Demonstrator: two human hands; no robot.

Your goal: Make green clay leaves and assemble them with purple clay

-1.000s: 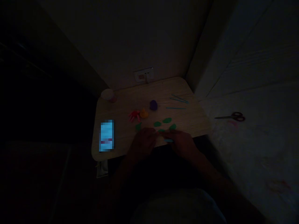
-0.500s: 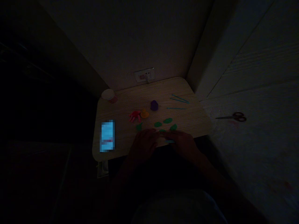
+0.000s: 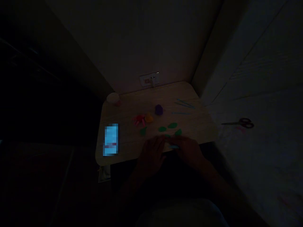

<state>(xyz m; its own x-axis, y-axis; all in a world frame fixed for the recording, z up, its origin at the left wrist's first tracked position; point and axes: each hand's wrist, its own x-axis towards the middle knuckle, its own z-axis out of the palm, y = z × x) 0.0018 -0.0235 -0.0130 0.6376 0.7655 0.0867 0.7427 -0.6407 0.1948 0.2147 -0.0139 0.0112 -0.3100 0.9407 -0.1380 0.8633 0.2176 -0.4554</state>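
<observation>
My left hand rests at the table's front edge, fingers stretched forward and thumb apart. Its fingertips meet those of my right hand, whose fingers are bent together; what they hold, if anything, is lost in the dark. Just beyond the fingertips is a partly covered green piece. Flat green leaf-shaped pieces lie close by: one, another and a third near my right knuckles. A pale blue strip shows beside my right hand. Left of these sits another green piece.
On the wooden table are a red and pink shape, an orange lump, a purple lump, thin blue-green sticks, a tub and a lit phone. Scissors lie off to the right.
The whole view has shifted slightly, so everything appears a little lower and to the right. My hands stay together at the same spot; the left thumb stands out more clearly.
</observation>
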